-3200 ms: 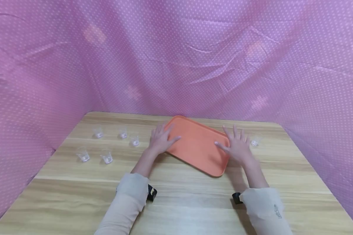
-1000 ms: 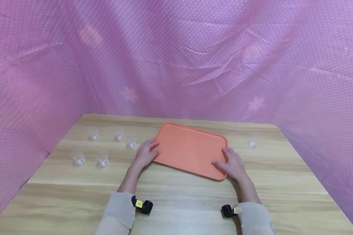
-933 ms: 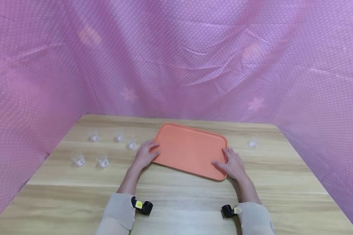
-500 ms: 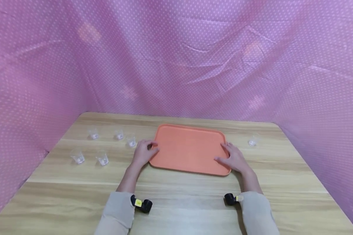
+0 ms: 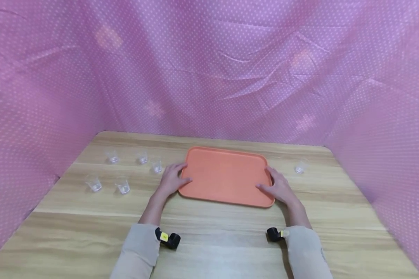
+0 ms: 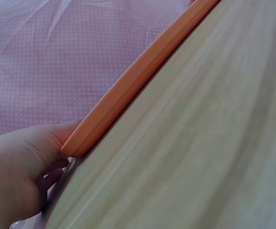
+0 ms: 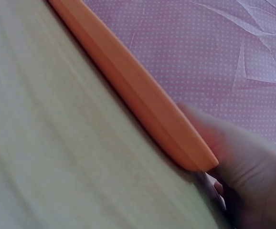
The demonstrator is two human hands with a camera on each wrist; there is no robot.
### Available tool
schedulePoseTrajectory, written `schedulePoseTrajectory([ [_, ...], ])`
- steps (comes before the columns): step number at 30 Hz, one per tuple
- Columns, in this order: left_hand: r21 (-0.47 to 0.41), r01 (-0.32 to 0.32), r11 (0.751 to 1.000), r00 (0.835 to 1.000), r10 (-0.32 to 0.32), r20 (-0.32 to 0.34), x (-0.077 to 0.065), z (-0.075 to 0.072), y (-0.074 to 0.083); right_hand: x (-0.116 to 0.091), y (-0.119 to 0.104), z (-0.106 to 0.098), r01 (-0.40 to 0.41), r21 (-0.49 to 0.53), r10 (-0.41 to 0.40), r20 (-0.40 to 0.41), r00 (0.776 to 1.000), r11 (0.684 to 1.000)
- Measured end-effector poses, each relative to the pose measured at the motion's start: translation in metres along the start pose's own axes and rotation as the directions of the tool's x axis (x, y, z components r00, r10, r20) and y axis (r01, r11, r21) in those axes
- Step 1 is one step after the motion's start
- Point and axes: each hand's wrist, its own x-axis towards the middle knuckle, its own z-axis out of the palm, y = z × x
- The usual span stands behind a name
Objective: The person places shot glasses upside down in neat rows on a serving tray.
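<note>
An orange rectangular tray (image 5: 227, 176) lies flat on the wooden table, its long sides nearly level in the head view. My left hand (image 5: 171, 180) grips its left end, thumb over the rim and fingers along the outside. At the right end my right hand (image 5: 278, 189) holds the rim the same way. The left wrist view shows the left hand (image 6: 18, 167) at a corner of the tray (image 6: 114, 100), with fingertips low by the tabletop. In the right wrist view, the right hand (image 7: 248, 167) is at the opposite corner; its fingers are mostly hidden behind the tray (image 7: 143, 95).
Several small clear cups stand on the table (image 5: 216, 236) left of the tray, the nearest one (image 5: 156, 166) close to my left hand. A single clear cup (image 5: 300, 167) stands beyond my right hand. Pink dotted cloth (image 5: 209, 77) hangs around the table's back and sides.
Earlier the tray sat slanted, with the hands spread over its ends. It has since turned counterclockwise to lie almost straight, both hands at its ends. Over the last half second it barely moves.
</note>
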Motion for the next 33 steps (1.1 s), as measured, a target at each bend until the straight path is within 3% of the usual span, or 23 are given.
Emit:
schedulePoseTrajectory([
  [11, -0.052, 0.072, 0.996, 0.997, -0.072, -0.008, -0.0031, 0.0023, 0.0017, -0.0016, 0.0025, -0.0005, 0.016, -0.017, -0.015, 0.026, 1.000, 1.000],
  [19, -0.029, 0.064, 0.998, 0.998, -0.064, -0.015, -0.0016, 0.0038, -0.0027, 0.0033, 0.0030, 0.0007, 0.032, -0.020, -0.031, 0.023, 0.999, 0.999],
  [33, 0.016, 0.063, 0.998, 0.998, -0.063, 0.005, -0.0002, 0.0025, -0.0012, 0.0026, 0.0002, 0.0014, -0.023, -0.017, 0.024, 0.023, 0.999, 1.000],
])
